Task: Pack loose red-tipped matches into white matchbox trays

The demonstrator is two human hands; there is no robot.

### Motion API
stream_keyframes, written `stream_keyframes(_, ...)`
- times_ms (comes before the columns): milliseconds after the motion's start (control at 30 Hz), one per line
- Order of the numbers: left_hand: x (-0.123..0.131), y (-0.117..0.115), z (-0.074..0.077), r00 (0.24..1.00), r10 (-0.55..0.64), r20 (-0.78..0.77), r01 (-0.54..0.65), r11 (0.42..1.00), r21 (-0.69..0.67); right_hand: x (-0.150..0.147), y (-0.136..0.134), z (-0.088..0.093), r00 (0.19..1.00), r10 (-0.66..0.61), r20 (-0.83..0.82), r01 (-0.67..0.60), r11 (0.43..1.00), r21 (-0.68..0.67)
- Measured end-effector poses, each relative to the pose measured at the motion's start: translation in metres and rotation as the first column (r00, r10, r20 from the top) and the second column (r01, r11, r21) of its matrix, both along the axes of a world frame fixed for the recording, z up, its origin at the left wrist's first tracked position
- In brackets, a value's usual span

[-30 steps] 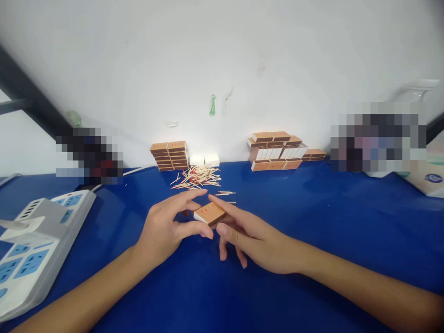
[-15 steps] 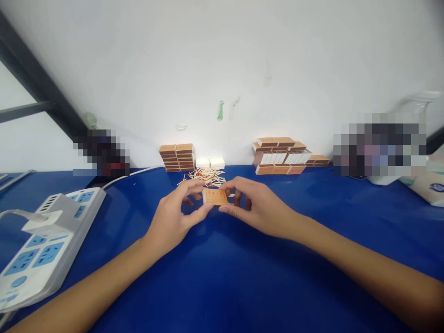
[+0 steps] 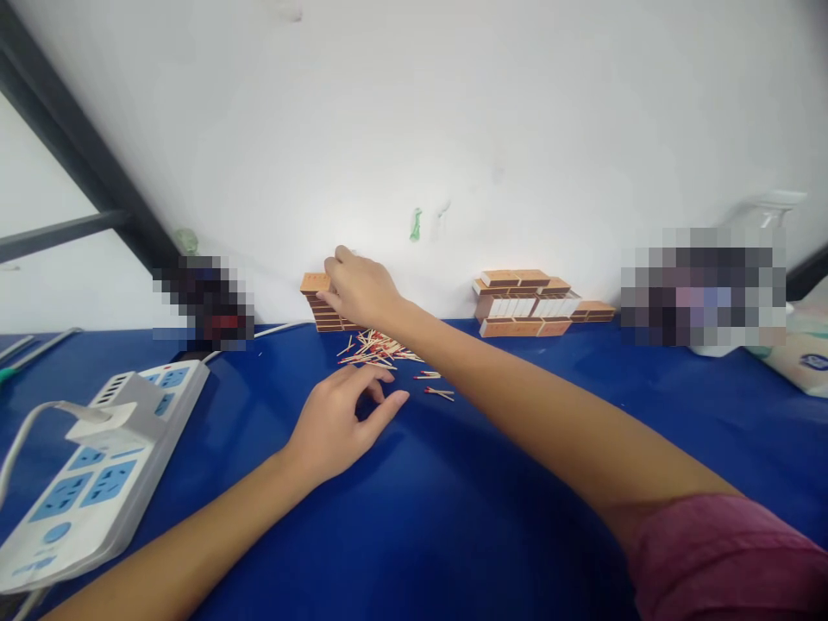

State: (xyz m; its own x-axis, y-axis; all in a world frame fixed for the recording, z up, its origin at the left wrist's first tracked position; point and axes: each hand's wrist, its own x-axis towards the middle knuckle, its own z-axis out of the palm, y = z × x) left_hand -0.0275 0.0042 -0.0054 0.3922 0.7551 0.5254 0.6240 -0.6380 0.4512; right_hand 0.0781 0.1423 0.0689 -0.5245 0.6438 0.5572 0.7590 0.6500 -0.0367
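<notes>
My right hand [image 3: 362, 289] reaches across to the left stack of matchboxes [image 3: 316, 283]. Its thumb and fingers close at the top of the stack's right column, around a matchbox that the hand itself mostly hides. My left hand [image 3: 340, 418] hovers low over the blue table, empty, thumb and curled fingers apart. Just beyond it lies a loose pile of red-tipped matches [image 3: 379, 348]. A few stray matches [image 3: 439, 393] rest to the right of my left hand. The white boxes behind the pile are hidden by my right arm.
A second matchbox stack [image 3: 523, 328], some boxes on edge, stands against the wall at right. A white power strip [image 3: 146, 457] with a plugged-in cable lies at left. A tissue pack [image 3: 799, 354] and blurred objects sit at the far right.
The orange matchbox held between both hands has left the middle. My right hand has moved forward and left to the stack. My left hand has let go and sits slightly lower.
</notes>
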Motion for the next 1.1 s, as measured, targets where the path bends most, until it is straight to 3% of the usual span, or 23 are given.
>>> stream_keyframes(267,-0.001,-0.003,-0.002,0.999,-0.027,-0.019,0.027,0.999,0.043,-0.014,0.002,-0.008,0.995,-0.014,0.096,0.011,0.999,0.035)
stream_keyframes(400,-0.003,-0.003,-0.002,0.999,-0.026,-0.020,0.027,0.998,0.060,-0.006,-0.005,-0.005,0.992,-0.025,0.122,0.026,1.000,-0.010)
stream_keyframes(567,0.000,-0.004,0.001,0.995,-0.050,-0.084,0.059,0.992,0.115,0.054,-0.040,-0.017,0.987,0.114,0.114,-0.104,0.991,-0.088)
stream_keyframes(667,0.002,-0.005,0.001,0.990,-0.055,-0.131,0.072,0.990,0.124,0.107,-0.061,-0.037,0.984,0.169,-0.058,-0.179,0.935,-0.307)
stream_keyframes(733,0.003,-0.005,0.000,0.986,-0.052,-0.156,0.070,0.991,0.112,0.135,-0.066,-0.048,0.981,0.069,-0.184,-0.146,0.883,-0.446)
stream_keyframes(800,0.002,-0.004,-0.001,0.982,-0.054,-0.180,0.072,0.993,0.093,0.152,-0.063,-0.053,0.974,-0.027,-0.227,-0.091,0.863,-0.497)
stream_keyframes(867,0.002,-0.004,-0.002,0.978,-0.064,-0.200,0.080,0.994,0.073,0.156,-0.053,-0.052,0.971,-0.069,-0.230,-0.050,0.879,-0.474)
stream_keyframes(1000,0.000,-0.003,-0.001,0.965,-0.105,-0.241,0.120,0.992,0.048,0.143,-0.021,-0.047,0.987,-0.104,-0.126,0.057,0.942,-0.329)
stream_keyframes(1100,-0.001,-0.005,0.002,0.957,-0.117,-0.265,0.136,0.989,0.056,0.131,0.001,-0.051,0.991,-0.130,-0.017,0.119,0.948,-0.294)
